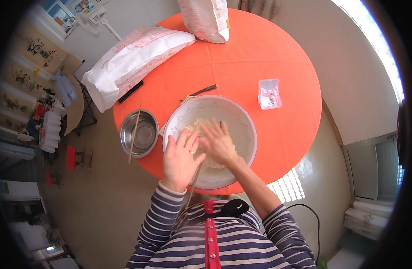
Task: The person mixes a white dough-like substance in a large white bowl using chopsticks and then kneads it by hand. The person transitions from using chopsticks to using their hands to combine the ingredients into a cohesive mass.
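A large white basin [241,134] with a floral pattern holds a pale, crumbly, dough-like mass [214,164]. Palm up and fingers spread, my left hand [181,158] is over the basin's left side, a ring on one finger and nothing in its grasp. My right hand [219,142] is back up over the mass, its fingers apart and slightly blurred; whether it touches the mass cannot be told. A thin wooden stick [194,178] leans across the basin's near rim between my forearms. Left of the basin stands a steel bowl [146,131] with a chopstick [135,132] lying across it.
On the round table with an orange cloth [286,134] lie a clear plastic box [269,94], a dark-handled utensil [204,90] and a black flat object [131,91]. Two large white sacks [138,57] rest at the back. A black cable [313,212] hangs at the right.
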Demonstrator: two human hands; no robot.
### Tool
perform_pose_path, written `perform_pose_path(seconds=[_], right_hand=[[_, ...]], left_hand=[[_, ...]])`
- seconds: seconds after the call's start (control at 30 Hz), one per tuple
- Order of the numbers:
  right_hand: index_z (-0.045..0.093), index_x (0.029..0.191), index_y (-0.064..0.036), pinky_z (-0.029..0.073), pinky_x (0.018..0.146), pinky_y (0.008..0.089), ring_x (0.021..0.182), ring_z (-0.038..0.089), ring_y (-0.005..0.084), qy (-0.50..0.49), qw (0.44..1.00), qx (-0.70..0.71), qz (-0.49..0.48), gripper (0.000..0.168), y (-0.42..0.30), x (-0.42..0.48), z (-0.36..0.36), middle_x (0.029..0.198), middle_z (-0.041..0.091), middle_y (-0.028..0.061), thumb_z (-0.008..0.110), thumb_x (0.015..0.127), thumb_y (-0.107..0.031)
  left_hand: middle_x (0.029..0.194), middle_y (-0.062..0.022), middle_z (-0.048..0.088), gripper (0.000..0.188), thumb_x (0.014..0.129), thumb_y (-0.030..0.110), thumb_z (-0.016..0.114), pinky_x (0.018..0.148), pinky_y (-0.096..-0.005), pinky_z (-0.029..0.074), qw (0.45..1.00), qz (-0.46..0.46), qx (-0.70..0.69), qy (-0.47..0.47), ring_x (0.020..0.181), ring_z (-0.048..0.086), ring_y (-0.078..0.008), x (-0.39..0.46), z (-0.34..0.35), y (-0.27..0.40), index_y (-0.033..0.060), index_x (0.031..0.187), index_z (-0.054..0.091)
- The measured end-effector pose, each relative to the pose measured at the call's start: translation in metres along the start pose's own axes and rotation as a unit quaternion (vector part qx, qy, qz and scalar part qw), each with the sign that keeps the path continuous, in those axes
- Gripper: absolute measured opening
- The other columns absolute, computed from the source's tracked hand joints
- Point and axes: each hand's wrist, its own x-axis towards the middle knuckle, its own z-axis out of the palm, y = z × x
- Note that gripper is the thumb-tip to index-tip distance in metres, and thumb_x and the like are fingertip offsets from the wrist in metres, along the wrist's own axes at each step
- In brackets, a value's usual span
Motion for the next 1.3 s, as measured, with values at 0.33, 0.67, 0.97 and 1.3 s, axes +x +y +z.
perform_pose_path(seconds=[0.33, 0.67, 0.97, 1.3], right_hand=[[0.062, 0.086, 0.001, 0.048, 0.068, 0.0422, 0.076, 0.062, 0.0377, -0.107, 0.886, 0.226, 0.390, 0.022, -0.040, -0.052, -0.013, 0.076, 0.063, 0.0207, 0.062, 0.084, -0.021], [0.060, 0.087, 0.005, 0.049, 0.053, 0.0348, 0.062, 0.064, 0.0232, -0.159, 0.747, 0.403, 0.505, 0.029, -0.045, -0.047, 0.008, 0.069, 0.062, 0.0142, 0.049, 0.091, -0.021], [0.060, 0.093, 0.001, 0.050, 0.057, 0.0373, 0.070, 0.064, 0.0274, -0.256, 0.875, 0.120, 0.394, 0.019, 0.002, -0.058, -0.062, 0.079, 0.063, 0.0133, 0.047, 0.090, -0.014], [0.064, 0.088, -0.010, 0.046, 0.053, 0.0373, 0.062, 0.059, 0.0264, -0.197, 0.953, -0.163, 0.161, 0.009, -0.004, -0.043, -0.111, 0.080, 0.059, 0.0045, 0.062, 0.080, -0.008]], left_hand=[[0.102, -0.0134, 0.058, 0.041, 0.089, 0.012, 0.058, 0.063, -0.0257, 0.050, 0.700, 0.086, 0.708, 0.043, 0.073, 0.060, -0.0131, -0.082, -0.079, -0.024, -0.0057, 0.123, 0.043], [0.068, -0.0062, 0.058, 0.020, 0.096, 0.016, 0.047, 0.041, -0.0207, 0.041, 0.910, -0.056, 0.402, 0.079, 0.045, 0.053, -0.0093, -0.093, -0.058, -0.051, 0.0007, 0.109, 0.046], [0.071, -0.0070, 0.063, 0.033, 0.098, 0.029, 0.044, 0.045, -0.0186, 0.043, 0.901, -0.138, 0.410, 0.047, 0.051, 0.056, -0.0079, -0.087, -0.092, -0.048, -0.0019, 0.096, 0.054], [0.080, -0.0056, 0.061, 0.021, 0.093, 0.017, 0.054, 0.061, -0.0227, 0.044, 0.892, 0.191, 0.384, 0.143, 0.069, 0.055, -0.0073, -0.058, -0.127, -0.065, -0.0029, 0.098, 0.050]])
